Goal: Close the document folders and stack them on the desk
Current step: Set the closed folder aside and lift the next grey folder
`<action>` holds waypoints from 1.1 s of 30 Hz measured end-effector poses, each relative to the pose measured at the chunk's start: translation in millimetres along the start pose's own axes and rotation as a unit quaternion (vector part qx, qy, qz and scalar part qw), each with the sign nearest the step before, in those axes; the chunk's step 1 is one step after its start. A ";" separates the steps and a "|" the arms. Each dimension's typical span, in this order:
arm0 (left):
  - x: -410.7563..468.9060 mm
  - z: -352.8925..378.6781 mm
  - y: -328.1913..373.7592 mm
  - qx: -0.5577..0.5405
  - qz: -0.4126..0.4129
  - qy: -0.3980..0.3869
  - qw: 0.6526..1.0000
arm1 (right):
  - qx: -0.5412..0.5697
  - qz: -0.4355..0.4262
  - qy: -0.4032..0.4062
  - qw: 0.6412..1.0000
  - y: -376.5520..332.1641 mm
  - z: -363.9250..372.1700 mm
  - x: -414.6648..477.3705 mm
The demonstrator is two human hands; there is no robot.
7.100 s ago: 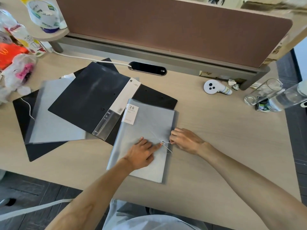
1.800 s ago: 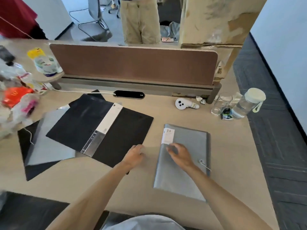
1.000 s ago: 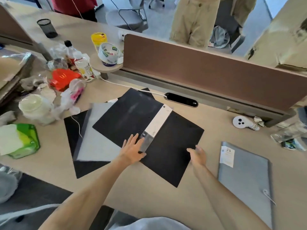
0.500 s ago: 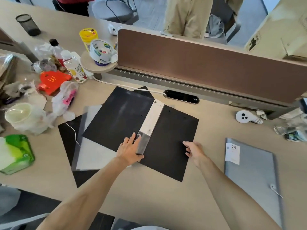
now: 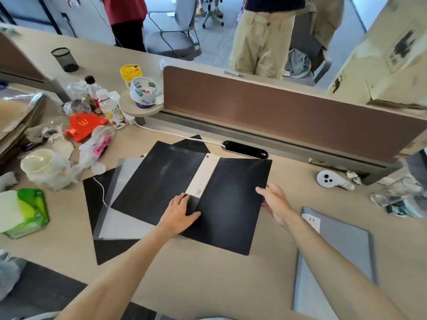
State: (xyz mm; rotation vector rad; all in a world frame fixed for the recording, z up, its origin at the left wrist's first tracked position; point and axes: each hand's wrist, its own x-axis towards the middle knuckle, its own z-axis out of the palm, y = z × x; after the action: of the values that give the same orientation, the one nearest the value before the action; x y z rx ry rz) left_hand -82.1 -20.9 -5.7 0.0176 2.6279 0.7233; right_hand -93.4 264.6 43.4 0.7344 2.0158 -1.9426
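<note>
A black folder (image 5: 161, 181) lies open and face down in the middle of the desk, its white spine label (image 5: 203, 176) running up the centre. My left hand (image 5: 180, 212) rests flat on the near end of the spine. My right hand (image 5: 273, 200) grips the right cover's outer edge, thumb on top. Under it to the left lies a second open black folder (image 5: 92, 192) with grey sleeves (image 5: 115, 225). A closed grey folder (image 5: 337, 262) marked 20 lies flat at the right.
Clutter fills the left: a green tissue pack (image 5: 25, 213), a white bowl (image 5: 37, 161), plastic bags, bottles (image 5: 113, 112) and a tape roll (image 5: 144, 91). A brown divider (image 5: 288, 112) closes the back. A white gadget (image 5: 328, 180) and a glass (image 5: 395, 192) sit at right. People stand beyond.
My right hand has moved from the right cover's near face to its outer edge and taken hold of it. My left hand slid slightly onto the spine. The camera view shifted closer.
</note>
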 end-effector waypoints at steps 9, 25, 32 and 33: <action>-12.7 -73.1 87.5 -0.265 0.025 0.136 0.954 | 0.109 -0.155 -0.108 0.976 -106.6 -11.2 -50.6; -44.1 -120.2 37.2 -0.476 -0.031 0.146 0.867 | -0.044 -0.199 -0.063 0.977 -115.7 49.8 -55.9; -32.7 -44.3 -57.6 -0.430 -0.188 0.047 0.882 | -0.312 -0.064 -0.031 0.947 -18.3 99.5 -16.1; -32.2 -36.9 -68.1 -0.432 -0.206 0.043 0.877 | -0.329 -0.035 -0.032 0.943 -7.2 102.5 -18.6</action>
State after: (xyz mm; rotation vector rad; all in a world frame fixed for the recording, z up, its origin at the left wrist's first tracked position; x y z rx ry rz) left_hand -60.6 -101.6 2.0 -0.8094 2.0322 1.6602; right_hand -98.2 160.5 50.5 0.4219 2.4513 -1.1553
